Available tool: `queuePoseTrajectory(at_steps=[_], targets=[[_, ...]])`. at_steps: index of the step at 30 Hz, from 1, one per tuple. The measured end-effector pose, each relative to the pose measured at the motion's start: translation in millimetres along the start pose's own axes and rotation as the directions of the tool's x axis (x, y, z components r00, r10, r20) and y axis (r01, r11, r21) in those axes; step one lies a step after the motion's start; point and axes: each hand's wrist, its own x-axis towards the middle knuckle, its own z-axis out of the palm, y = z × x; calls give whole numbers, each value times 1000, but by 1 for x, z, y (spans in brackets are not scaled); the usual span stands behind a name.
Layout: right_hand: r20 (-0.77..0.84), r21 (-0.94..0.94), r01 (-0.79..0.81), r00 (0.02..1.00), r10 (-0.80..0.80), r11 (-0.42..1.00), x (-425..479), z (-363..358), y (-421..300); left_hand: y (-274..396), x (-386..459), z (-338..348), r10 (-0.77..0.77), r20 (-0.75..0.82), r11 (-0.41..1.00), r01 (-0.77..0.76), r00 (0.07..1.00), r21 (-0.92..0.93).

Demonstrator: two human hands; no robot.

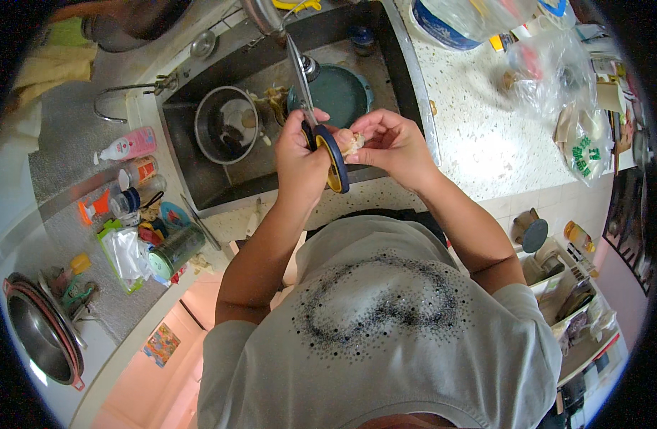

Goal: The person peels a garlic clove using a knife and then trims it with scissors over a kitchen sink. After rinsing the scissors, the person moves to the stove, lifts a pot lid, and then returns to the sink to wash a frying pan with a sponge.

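My left hand grips a pair of scissors with dark blue and yellow handles. Their blades point away from me over the sink. Between the fingertips of my right hand is a small pale, ragged piece of food; its exact kind is unclear. The left fingers reach close to that piece, partly hidden behind the handle loop. Below the hands, a round green basin sits in the sink. A metal pot stands to its left, with some liquid and a pale lump inside.
Brownish scraps lie between pot and basin. The faucet hangs over the sink's far side. On the left counter are a pink bottle, a green-lidded jar and stacked pans. Plastic bags lie on the right counter.
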Motion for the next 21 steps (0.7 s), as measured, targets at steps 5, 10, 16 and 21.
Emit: queuePoseTrajectory(at_steps=[5, 10, 16, 21], targets=[[35, 83, -134, 991, 132, 987, 4, -4, 11, -12, -6, -18, 66, -18, 995, -67, 998, -74], [-49, -74, -282, 959, 279, 957, 20, -11, 29, -53, -2, -66, 90, -90, 991, -80, 992, 106], [-164, -492, -360, 932, 322, 793, 91, -81, 143, -86, 7, -111, -101, -178, 966, 139, 979, 216], [-20, -982, -13, 999, 33, -189, 149, -128, 224, -90, 6, -141, -88, -174, 949, 135, 981, 284]])
